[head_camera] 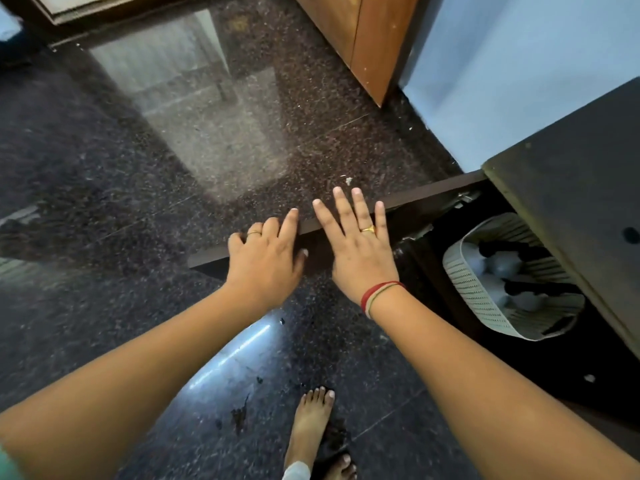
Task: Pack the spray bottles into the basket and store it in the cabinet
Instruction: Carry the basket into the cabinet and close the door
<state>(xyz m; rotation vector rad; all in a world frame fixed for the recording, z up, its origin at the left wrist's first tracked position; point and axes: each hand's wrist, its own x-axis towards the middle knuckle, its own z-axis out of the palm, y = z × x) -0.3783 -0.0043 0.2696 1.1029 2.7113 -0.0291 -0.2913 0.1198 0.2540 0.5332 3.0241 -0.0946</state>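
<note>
A white perforated basket (467,289) sits inside the low dark cabinet (568,188) at the right, holding spray bottles (505,268) with pale bodies and black heads. The cabinet's dark door (422,195) stands swung open, seen edge-on across the middle of the view. My left hand (266,261) rests over the door's top edge, fingers curled on it. My right hand (360,244) lies flat against the door with fingers spread, holding nothing.
The floor (173,168) is dark polished speckled stone with window glare. A brown wooden cupboard (360,39) stands at the back, beside a pale blue wall (502,81). My bare foot (311,424) is on the floor below the hands.
</note>
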